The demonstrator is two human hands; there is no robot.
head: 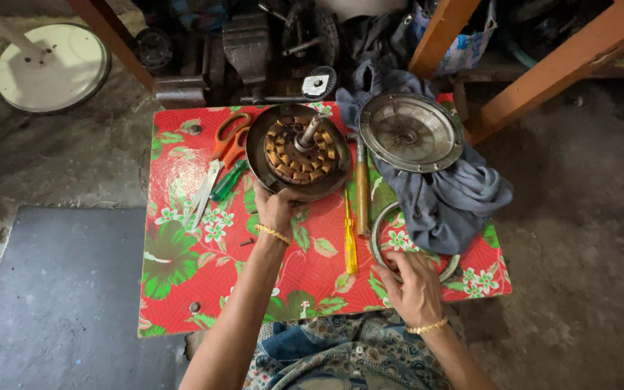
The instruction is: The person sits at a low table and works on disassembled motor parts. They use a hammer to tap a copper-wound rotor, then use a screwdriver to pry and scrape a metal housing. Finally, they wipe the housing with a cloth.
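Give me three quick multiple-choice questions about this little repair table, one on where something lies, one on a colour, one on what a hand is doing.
1. Where do the scissors lie?
A. left of the round motor housing
B. on the grey cloth
C. on the floor

2. What colour is the handle of the slim screwdriver between the two hands?
A. blue
B. yellow
C. black

3. What is the left hand doing?
A. hanging free in the air
B. gripping the scissors
C. touching the near rim of the motor housing

Answers:
1 A: the orange-handled scissors lie on the flowered red tabletop, left of the housing.
2 B: its handle is clear yellow.
3 C: the fingers rest on the housing's near edge, while the right hand lies on a metal ring near the grey cloth.
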